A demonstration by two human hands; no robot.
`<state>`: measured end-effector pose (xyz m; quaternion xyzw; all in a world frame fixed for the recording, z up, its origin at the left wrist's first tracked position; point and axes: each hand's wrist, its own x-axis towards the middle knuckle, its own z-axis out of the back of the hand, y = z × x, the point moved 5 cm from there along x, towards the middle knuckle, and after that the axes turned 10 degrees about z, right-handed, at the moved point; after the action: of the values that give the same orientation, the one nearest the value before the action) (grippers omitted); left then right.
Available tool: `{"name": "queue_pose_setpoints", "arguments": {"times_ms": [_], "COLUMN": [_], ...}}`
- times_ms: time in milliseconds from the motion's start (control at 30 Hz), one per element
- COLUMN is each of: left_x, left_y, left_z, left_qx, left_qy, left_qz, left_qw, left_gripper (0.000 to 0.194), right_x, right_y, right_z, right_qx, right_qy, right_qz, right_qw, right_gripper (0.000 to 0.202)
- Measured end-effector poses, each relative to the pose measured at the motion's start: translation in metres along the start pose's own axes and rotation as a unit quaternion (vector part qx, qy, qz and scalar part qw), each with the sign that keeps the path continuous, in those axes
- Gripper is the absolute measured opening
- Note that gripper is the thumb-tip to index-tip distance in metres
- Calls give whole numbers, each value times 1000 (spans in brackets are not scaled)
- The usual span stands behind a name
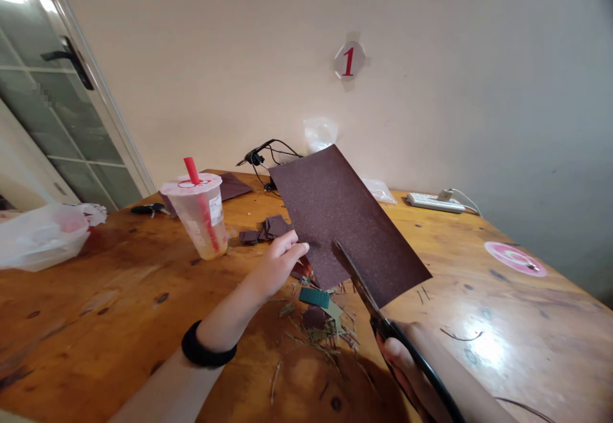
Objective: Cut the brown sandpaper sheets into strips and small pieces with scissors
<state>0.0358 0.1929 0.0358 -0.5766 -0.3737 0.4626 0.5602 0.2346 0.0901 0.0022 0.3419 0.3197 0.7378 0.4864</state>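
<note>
A large dark brown sheet (345, 218) is held up at a tilt over the table. My left hand (283, 260) pinches its left lower edge between thumb and fingers. In my right hand (407, 359) are black-handled scissors (366, 298), their blades at the sheet's lower part, with a slit running below the tip. Under the sheet lie a teal piece (315, 298), a pale green piece, a small brown piece (315, 317) and many thin scraps (330, 343). Small dark brown pieces (274, 226) are piled behind my left hand.
A plastic cup with a red straw (201, 218) stands left of my left hand. A white plastic bag (43, 234) lies far left. Black cables (272, 148), a power strip (435, 202) and a clear bag (380, 191) are at the back. A pink round sticker (514, 259) is on the right.
</note>
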Motion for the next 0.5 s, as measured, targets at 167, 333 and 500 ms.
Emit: {"name": "queue_pose_setpoints", "arguments": {"times_ms": [167, 333, 500], "left_x": [0, -4, -13], "left_y": [-1, -5, -16], "left_z": [4, 1, 6], "left_qx": [22, 16, 45], "left_qy": [-42, -64, -141], "left_qz": [-17, -48, -94], "left_qw": [999, 997, 984], "left_gripper": [28, 31, 24], "right_x": [4, 5, 2], "right_y": [-2, 8, 10], "right_z": [-1, 3, 2], "right_qx": [5, 6, -42], "right_qy": [27, 88, 125], "right_qz": [13, 21, 21], "right_qw": [1000, 996, 991], "right_gripper": [69, 77, 79]}}
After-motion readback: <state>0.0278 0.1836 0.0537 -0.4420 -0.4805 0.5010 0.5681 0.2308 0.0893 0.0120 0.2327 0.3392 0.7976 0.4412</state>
